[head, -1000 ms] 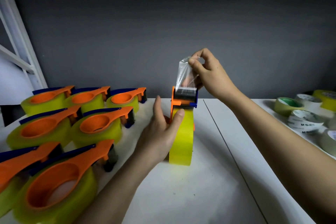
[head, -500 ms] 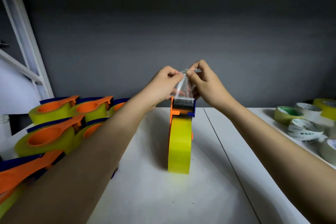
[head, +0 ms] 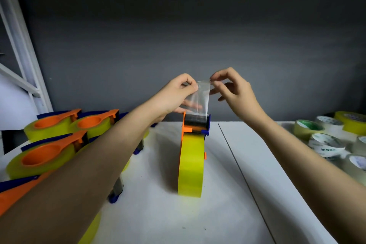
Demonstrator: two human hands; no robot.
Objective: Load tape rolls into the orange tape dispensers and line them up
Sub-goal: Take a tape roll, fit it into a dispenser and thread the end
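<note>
Our left hand point(head: 174, 93) and right hand point(head: 231, 89) pinch the clear tape strip's point(head: 200, 99) top corners; below them, the upright orange dispenser with yellow-green roll point(head: 191, 164) stands unsteadied, so uneven pulling may topple it or crease the strip.

Two bare forearms, no sleeves in sight. Left hand point(head: 174, 93) at 11 o'clock, right hand point(head: 233, 89) at 1 o'clock: no rings, watch, gloves. Nails short, unpainted.

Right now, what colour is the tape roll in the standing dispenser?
Yellow-green, on the tape roll; the head view shows it, the only view.
</note>
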